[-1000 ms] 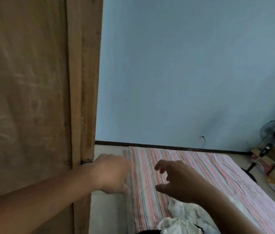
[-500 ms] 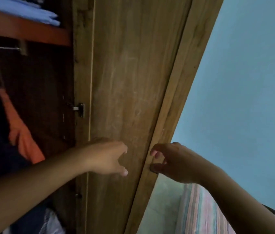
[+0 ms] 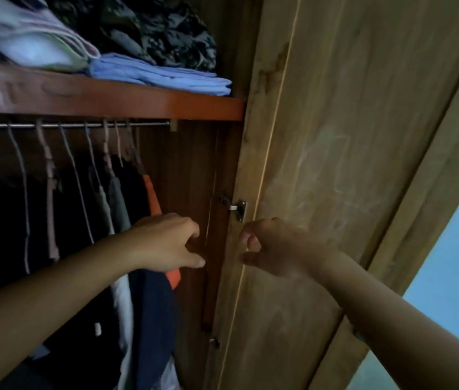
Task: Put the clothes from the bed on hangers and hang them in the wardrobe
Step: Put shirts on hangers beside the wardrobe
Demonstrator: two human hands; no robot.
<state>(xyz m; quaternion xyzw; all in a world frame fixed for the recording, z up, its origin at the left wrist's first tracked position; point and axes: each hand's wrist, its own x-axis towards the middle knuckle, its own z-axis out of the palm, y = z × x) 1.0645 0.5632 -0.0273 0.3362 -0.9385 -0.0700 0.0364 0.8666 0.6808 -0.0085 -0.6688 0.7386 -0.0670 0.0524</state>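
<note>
Head view shows you facing the open brown wooden wardrobe point(image 3: 183, 170), with both hands raised in front of it and holding nothing. No bed clothes are in sight here, so the step in hand looks like fetching a free hanger from the thin metal hanging rail point(image 3: 67, 125) under the reddish-brown wooden shelf point(image 3: 110, 101). The thin wire hangers point(image 3: 22, 175) on the left part of that rail look bare, though the dark makes it hard to be sure; the ones further right carry dark garments and one orange garment point(image 3: 152, 198). To do this well, reach up and left to a bare hanger, lift its hook straight off the rail, and keep it clear of its neighbours so they do not tangle or slide.

Your left hand point(image 3: 166, 243) hovers in front of the hanging dark clothes, fingers loosely curled and thumb pointing right, gripping nothing. Your right hand point(image 3: 276, 249) hangs just beside the light wooden wardrobe door point(image 3: 335, 164), below the small metal hinge point(image 3: 236, 208), fingers bent inward and empty; I cannot tell whether it touches the door. Folded light-blue cloth point(image 3: 163, 76) and other folded clothes lie on the shelf above.
</note>
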